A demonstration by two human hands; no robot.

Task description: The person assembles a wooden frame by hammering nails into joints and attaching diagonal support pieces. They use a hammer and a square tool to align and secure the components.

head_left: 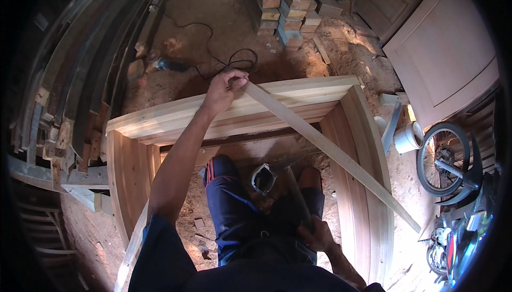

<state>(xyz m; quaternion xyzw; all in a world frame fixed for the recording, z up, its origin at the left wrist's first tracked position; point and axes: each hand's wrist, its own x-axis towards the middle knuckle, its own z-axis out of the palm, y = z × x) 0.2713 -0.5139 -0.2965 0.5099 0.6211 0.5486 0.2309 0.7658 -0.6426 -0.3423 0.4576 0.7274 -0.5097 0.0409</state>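
Hands are found in use at 2 separate points about the wooden frame (309,92). By the left hand (221,89), the far end of a pale wooden strip (304,127) is pinched between thumb and fingers, just over the frame's far member. By the right hand (316,233), a hammer-like tool (297,193) is gripped by its handle, inside the frame's outline; its head cannot be made out clearly.

The strip is laid slantwise across the frame, from the far member over the right-hand member and past its outer edge. A 2nd strip (132,246) is noted at the frame's near left, partly hidden by the sleeve.

As to progress, the far, left and right members are seen assembled, meeting at 2 far corners; this part is judged largely done. No fixing of the held strip can be confirmed, and that is judged outstanding. The near end of the frame is obscured by the body and cannot be assessed.

Beyond the frame, a corded power tool (172,65) and stacked timber (290,12) are noted; to its right, a white bucket (409,138).

No brand, label or lettering can be read.
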